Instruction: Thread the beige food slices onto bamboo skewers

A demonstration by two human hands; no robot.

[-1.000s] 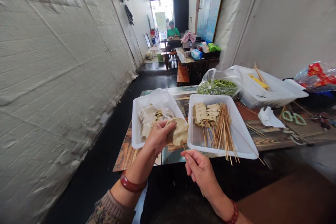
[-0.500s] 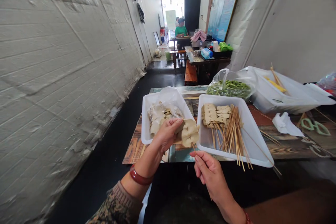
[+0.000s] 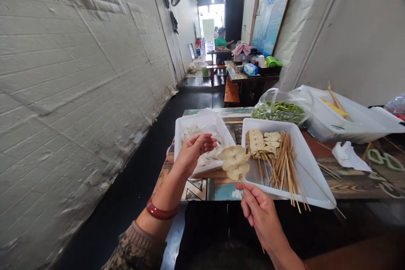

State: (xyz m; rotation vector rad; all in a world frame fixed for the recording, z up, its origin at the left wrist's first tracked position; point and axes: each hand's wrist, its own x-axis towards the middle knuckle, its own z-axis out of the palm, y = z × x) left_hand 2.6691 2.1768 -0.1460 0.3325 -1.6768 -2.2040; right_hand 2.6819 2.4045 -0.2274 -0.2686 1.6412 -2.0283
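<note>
In my right hand (image 3: 261, 211) is the lower part of a thin wooden skewer (image 3: 242, 180), pinched between thumb and fingers. Several flat beige food slices (image 3: 236, 162) are threaded on its upper end, held upright above the table's front edge. My left hand (image 3: 198, 149) is raised just left of the slices, apart from them, its fingers stretched out and holding nothing. Behind it a white tray (image 3: 179, 135) contains a clear plastic bag (image 3: 205, 122) with pale pieces. To the right, another white tray (image 3: 311, 168) holds finished beige skewers (image 3: 255, 140) and loose sticks (image 3: 286, 164).
A clear bag of green vegetables (image 3: 278, 112) sits behind the right tray, beside a larger white tub (image 3: 354, 124). Crumpled white tissue (image 3: 349, 156) and green-handled scissors (image 3: 384, 160) lie at right. A person in green (image 3: 220, 41) sits far back.
My left hand has let go of the beige slices and moved up and left, fingers opening. My right hand still grips the skewer. The view has tilted slightly upward.
</note>
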